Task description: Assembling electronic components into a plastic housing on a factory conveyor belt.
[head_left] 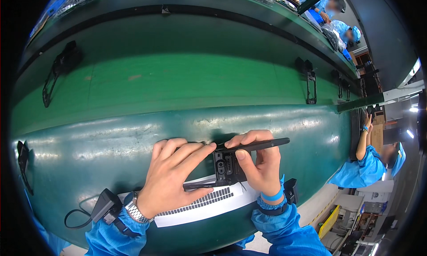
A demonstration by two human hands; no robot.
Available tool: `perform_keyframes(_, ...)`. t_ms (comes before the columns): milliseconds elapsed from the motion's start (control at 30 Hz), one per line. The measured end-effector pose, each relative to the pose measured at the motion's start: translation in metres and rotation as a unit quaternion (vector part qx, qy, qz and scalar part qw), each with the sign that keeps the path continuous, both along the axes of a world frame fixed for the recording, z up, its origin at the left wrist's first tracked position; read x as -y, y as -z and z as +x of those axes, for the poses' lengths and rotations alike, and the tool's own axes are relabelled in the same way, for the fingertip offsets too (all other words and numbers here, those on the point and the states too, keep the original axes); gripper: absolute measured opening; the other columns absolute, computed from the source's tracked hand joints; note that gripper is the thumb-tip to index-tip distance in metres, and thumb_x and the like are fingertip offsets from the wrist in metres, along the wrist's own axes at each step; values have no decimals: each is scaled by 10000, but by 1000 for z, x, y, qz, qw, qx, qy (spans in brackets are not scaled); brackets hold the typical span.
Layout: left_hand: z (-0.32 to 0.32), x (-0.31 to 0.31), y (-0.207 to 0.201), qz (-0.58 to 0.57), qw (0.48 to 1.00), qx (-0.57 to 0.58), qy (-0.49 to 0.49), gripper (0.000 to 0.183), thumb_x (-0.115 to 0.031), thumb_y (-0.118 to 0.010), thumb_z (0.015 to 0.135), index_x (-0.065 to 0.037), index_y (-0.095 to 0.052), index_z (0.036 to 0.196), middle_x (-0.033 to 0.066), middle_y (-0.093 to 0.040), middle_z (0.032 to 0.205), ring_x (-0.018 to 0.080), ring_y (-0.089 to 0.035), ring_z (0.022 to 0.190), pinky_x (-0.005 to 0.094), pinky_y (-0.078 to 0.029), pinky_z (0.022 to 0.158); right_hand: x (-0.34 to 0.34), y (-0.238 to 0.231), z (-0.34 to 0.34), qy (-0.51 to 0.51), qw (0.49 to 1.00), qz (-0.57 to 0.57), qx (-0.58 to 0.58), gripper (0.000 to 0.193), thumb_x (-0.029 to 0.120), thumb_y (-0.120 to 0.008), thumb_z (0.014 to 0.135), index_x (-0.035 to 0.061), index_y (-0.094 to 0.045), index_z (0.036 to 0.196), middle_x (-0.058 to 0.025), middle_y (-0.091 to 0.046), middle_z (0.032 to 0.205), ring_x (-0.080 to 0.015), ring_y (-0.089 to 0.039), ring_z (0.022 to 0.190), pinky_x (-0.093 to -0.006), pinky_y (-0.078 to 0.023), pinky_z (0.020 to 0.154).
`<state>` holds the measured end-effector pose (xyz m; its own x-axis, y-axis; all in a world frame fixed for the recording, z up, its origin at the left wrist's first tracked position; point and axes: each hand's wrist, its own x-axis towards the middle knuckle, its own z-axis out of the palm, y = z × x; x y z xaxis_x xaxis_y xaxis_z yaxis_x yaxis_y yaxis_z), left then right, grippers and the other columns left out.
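Nearest the lower edge, both forearms enter in blue sleeves; the left wrist carries a metal watch [134,211] and a small black device [106,205] with a looped cable, the right wrist a blue band [272,196]. A white sheet [202,210] printed with a row of small dark strips lies flat on the tabletop [111,153] directly beneath the hands, within reach of the work. The left hand [171,178] rests over the sheet with its fingers extended toward the black frame part [226,167], touching its left side; this flat, spread contact appears to steady the part against the tabletop rather than lift it. The hand is not clenched, and whether the thumb closes on the part's lower bar cannot be told. The right hand [260,167] grasps the same part from the right, thumb pressed on its face and fingers wrapped over the long black bar [260,145] that extends past the knuckles; this grip seems to keep the part's connector face turned up toward the eyes. The part thus sits between both hands, just above the sheet, at the near edge of the tabletop. Beyond it runs a green conveyor belt [178,82] carrying further black frame parts [310,84] spaced well apart, one [60,69] at the left. Farther right, other people in blue coats [367,167] stand at the line.
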<state>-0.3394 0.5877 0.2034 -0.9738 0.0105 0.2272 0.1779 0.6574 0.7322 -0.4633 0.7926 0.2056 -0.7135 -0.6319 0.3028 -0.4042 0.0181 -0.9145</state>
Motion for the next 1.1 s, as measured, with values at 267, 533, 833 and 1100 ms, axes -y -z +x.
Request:
perform_keyframes(267,0,0,-1,31,999,6,-9,769,-374,-923,632,-94,-677,1304,77,-673,1270,298,-543,1162,445,-366,1047,0,0,0,4,1000,7,-11,257,-32,-700,945,12,-557,1153,-159,-722,1016,-251,-733,969,-367,-580,864)
perform_keyframes(533,1,0,3,-8,1000,-21,13,648,-364,-911,668,-167,-714,1253,46,-646,1284,291,-541,1150,455,-366,1030,0,1,1,4,1000,2,-1,251,-28,-703,946,11,-565,1152,-161,-725,1027,-237,-731,972,-359,-581,864)
perform_keyframes(833,0,-1,0,-19,999,-18,20,637,-381,-905,686,-170,-718,1257,47,-647,1280,286,-542,1139,456,-366,1028,0,1,1,3,1000,-7,7,236,-22,-704,946,11,-587,1148,-149,-722,1030,-232,-731,981,-355,-581,868)
perform_keyframes(1100,0,0,-2,-22,999,-13,23,637,-367,-892,701,-186,-706,1282,44,-639,1280,289,-540,1152,459,-368,1023,1,0,1,4,1000,-11,13,219,-11,-703,948,10,-602,1141,-145,-727,1020,-226,-736,969,-351,-583,860)
